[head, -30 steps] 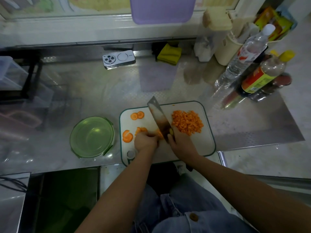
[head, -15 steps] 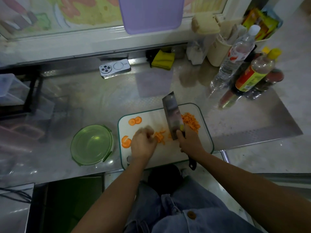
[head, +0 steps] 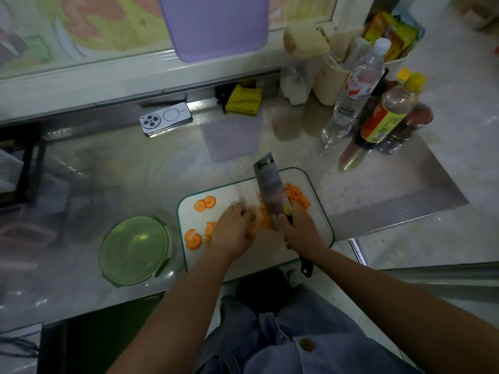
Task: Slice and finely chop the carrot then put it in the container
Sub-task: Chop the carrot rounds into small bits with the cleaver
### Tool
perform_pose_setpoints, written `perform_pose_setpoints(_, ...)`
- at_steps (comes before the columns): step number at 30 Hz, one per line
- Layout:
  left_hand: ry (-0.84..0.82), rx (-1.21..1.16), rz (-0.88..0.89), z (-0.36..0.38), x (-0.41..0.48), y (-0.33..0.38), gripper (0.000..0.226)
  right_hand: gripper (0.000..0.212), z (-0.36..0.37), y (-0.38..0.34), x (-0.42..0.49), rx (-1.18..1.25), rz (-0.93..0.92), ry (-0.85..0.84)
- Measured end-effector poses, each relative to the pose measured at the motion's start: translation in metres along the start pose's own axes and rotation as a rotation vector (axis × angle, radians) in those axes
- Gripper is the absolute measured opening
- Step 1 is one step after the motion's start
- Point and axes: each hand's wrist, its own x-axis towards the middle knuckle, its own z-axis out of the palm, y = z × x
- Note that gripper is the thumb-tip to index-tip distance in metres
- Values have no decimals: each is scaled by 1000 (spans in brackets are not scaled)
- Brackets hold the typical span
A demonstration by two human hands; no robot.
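Note:
A white cutting board (head: 237, 263) lies on the steel counter. My right hand (head: 302, 233) grips the handle of a cleaver (head: 271, 193), whose blade stands over the board's middle. To the blade's right is a pile of finely chopped carrot (head: 298, 197). My left hand (head: 233, 229) rests with curled fingers on carrot pieces (head: 264, 218) just left of the blade. Round carrot slices (head: 204, 204) lie at the board's far left, and more slices (head: 193, 238) lie nearer. A green round container (head: 134, 249) sits left of the board.
A phone (head: 165, 119) lies at the back of the counter beside a yellow cloth (head: 243, 99). Bottles (head: 353, 93) and sauce jars (head: 388, 114) stand at the back right. A purple board (head: 216, 25) hangs above. The counter's front edge runs just below the cutting board.
The cleaver has shifted right, toward the chopped pile, and turned more upright. My left hand has moved over the slices beside the blade. The view has tilted a little.

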Motion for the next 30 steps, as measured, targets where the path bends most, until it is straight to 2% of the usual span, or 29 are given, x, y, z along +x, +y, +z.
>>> perform_pose_setpoints(10, 57, -60, -19, 3, -3, -2, 26, 9, 4, 1, 1, -32, -2, -34)
perform_pose_setpoints(14, 54, -45, -44, 3, -1, 1, 22, 13, 6, 1, -2, -70, 0, -51)
perform_pose_setpoints(24, 73, -55, -144, 7, -3, 3, 21, 10, 9, 0, -9, -101, 2, -72)
perform_pose_setpoints(30, 128, -77, -301, 6, -13, -3, 30, 12, 30, 3, -15, -129, -51, -88)
